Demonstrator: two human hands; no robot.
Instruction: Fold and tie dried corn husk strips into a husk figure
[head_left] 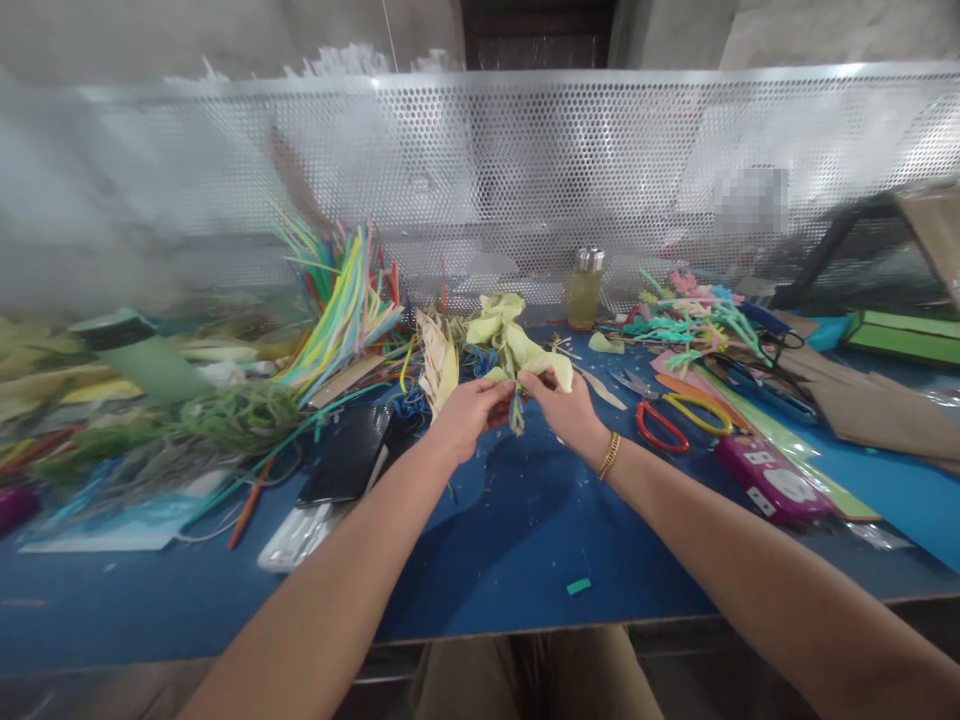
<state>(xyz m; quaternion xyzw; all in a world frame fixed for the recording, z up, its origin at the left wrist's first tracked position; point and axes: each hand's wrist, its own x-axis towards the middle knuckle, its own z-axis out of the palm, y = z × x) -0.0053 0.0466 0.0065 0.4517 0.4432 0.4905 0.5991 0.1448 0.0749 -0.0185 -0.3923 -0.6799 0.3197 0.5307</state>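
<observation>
Above the middle of the blue table, pale green leaf-like husk pieces (510, 335) stand up in a bunch, with bluish-green strands at the lower end. My left hand (474, 412) pinches the bunch's base from the left. From the right, my right hand (559, 402), with a gold bracelet at the wrist, grips the same base; its fingers are closed. The fingertips of both hands nearly meet, and exactly what lies between them is partly hidden. Just left of my left hand is a cream and yellow dried husk bundle (439, 365). Scissors (664, 420) with red and yellow handles lie to the right.
Colourful pipe cleaners (345, 300) stand at the back left. Left of my arms lie a black phone (346, 455) and tangled green fibres (247, 420). A purple box-like device (772, 480) and brown paper sheets (855, 400) lie right. Behind stand a bottle (585, 290) and perforated metal panel (525, 150).
</observation>
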